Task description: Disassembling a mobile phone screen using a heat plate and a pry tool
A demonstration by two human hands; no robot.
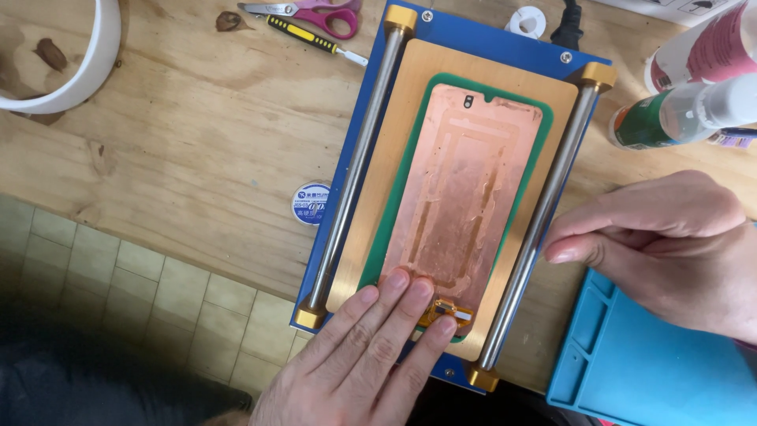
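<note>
A copper-coloured phone screen panel lies back side up on a green mat, on the gold plate of a blue heating plate with two steel rails. My left hand lies flat, with three fingertips on the panel's near end beside its orange flex connector. My right hand hovers at the right rail. Its fingers are loosely curled and it holds nothing.
Pink-handled scissors and a yellow-and-black screwdriver lie at the back of the wooden bench. A round blue-and-white tin sits left of the plate. Bottles stand at the right, a blue silicone mat at the near right, and a white bowl rim at the far left.
</note>
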